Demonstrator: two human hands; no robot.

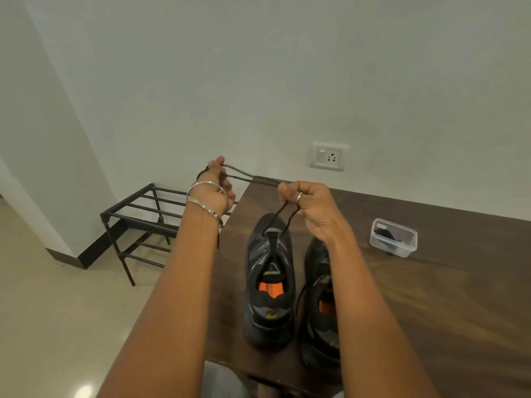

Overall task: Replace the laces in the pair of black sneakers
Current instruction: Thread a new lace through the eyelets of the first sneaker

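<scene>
— Running up from the front eyelets of the left sneaker (270,280), a black lace (280,218), both strands pulled taut; shoe standing on the desk (431,297), toe pointing away.

— And gripped how?

— Pinched by the fingers (286,193) of the right hand (311,206) just above the toe, then stretched sideways to the left hand (217,191), curled round both ends.

— Other sneaker (319,305)?

— Just beside the first, on its right, partly hidden by the right forearm.

— Beyond that?

— Clear plastic box (393,237) further right on the desk; black metal rack (138,222) on the floor; wall socket (327,156) behind.
</scene>
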